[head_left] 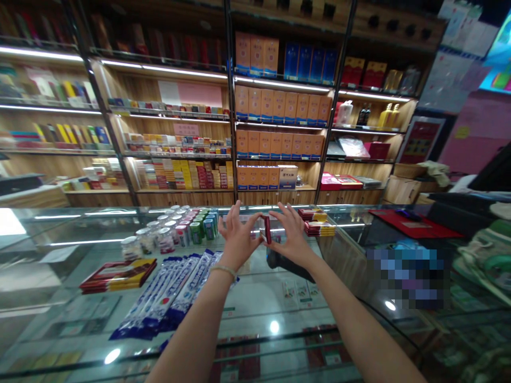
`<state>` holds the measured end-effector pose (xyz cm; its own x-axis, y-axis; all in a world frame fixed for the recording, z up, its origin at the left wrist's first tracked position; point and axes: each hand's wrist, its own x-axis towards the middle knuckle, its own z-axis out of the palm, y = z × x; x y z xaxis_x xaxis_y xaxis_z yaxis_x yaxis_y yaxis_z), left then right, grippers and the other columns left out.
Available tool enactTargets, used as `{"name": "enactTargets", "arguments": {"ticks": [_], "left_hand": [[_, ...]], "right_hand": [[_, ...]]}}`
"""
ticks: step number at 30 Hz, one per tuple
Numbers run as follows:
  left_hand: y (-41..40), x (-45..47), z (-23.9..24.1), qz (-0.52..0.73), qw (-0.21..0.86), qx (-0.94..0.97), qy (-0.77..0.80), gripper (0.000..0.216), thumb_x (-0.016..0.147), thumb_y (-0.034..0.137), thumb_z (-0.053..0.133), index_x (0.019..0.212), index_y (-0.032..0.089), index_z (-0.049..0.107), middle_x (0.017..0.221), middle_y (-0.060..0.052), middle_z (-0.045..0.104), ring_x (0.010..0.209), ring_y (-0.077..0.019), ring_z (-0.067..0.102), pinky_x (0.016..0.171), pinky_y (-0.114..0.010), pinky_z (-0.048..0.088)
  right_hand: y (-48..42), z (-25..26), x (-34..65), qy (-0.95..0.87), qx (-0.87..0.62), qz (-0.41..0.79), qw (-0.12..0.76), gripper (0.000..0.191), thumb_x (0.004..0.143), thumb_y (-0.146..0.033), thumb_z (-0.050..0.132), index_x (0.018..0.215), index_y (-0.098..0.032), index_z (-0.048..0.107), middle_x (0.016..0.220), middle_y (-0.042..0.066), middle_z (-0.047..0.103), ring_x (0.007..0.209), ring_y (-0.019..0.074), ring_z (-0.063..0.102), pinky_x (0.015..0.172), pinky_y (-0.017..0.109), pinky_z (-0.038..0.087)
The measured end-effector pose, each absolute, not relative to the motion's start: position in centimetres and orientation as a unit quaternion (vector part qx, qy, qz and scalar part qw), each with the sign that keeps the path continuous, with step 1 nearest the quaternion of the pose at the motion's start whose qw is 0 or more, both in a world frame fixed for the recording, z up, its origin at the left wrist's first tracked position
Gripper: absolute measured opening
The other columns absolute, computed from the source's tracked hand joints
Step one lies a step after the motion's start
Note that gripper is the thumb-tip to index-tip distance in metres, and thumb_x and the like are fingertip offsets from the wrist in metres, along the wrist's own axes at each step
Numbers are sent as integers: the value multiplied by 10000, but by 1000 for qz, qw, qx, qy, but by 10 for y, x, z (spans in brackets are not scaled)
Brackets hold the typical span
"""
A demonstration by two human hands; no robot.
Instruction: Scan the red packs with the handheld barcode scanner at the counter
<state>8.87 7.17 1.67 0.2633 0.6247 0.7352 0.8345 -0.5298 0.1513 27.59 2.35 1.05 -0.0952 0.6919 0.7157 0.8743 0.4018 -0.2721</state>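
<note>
My left hand (238,239) and my right hand (292,238) are raised above the glass counter, facing each other. Between their fingertips and thumbs they hold a small, flat, dark-red packet (268,230) upright, with a pale side towards the left. Its exact kind does not show. Under my right hand lies a black handheld device (289,264), partly covered by the wrist. Long blue-and-white packets (171,292) lie side by side to the left of my left forearm. Beyond my right hand are stacks of red-and-yellow flat packs (319,226).
Small jars and tubs (159,236) stand in rows at the counter's back left. More red-and-yellow packs (120,275) lie at the left. A red mat (415,222) is on the right. Behind the glass counter (255,303), shelves hold orange boxes (279,143), bottles and small packs.
</note>
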Motion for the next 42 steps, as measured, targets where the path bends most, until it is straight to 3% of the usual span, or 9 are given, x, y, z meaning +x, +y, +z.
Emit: {"name": "enactTargets", "arguments": {"ticks": [7,14,16,19,23,28,35,42], "left_hand": [[74,89,13,-359,161,-801,-451,624,760,299,843,1357,352,670,1730,-166,230,1570,-401,270,1241,-688,123],[74,88,15,-358,154,-798,-461,770,831,365,807,1538,395,502,1732,-182,220,1590,-408,222,1229,-716,120],[73,89,19,-377,146,-783,-473,614,885,361,747,1476,383,580,1727,-167,247,1591,-388,233,1233,-705,126],[69,90,25,-420,129,-761,-477,282,956,398,643,1200,338,769,1707,-127,317,1583,-356,262,1248,-667,132],[62,94,29,-441,120,-771,-443,242,932,481,658,948,293,809,1691,-104,361,1584,-359,250,1257,-659,90],[57,100,27,-444,121,-781,-423,231,871,498,735,913,281,802,1693,-96,365,1573,-376,264,1255,-665,66],[60,99,25,-469,130,-778,-398,177,906,374,687,818,246,775,1662,-93,425,1548,-388,312,1232,-697,120],[69,94,25,-515,105,-746,-408,229,949,408,628,905,256,793,1664,-94,421,1554,-378,310,1234,-703,141]], "right_hand": [[21,11,278,-746,-546,-142,355,715,815,-468,762,1486,-373,536,1740,35,234,1599,361,183,1247,570,240],[29,8,283,-676,-557,-174,450,662,831,-533,734,1411,-273,549,1732,121,205,1598,376,174,1245,596,206],[29,9,286,-652,-572,-198,457,654,831,-527,732,1393,-252,543,1732,150,184,1595,390,175,1240,611,190],[27,9,285,-638,-590,-232,437,622,839,-494,721,1378,-241,541,1726,173,201,1597,406,160,1239,634,149],[25,6,279,-645,-594,-266,400,554,863,-451,692,1347,-215,564,1709,181,261,1603,385,144,1262,619,86],[27,0,272,-670,-575,-283,375,532,890,-426,649,1369,-212,565,1697,172,301,1598,371,160,1270,602,57],[33,-8,269,-672,-539,-332,384,559,888,-456,680,1378,-217,555,1673,187,329,1576,367,205,1250,612,102],[37,-11,290,-655,-565,-329,378,642,891,-523,706,1432,-228,525,1700,190,284,1574,367,208,1250,612,97]]}}
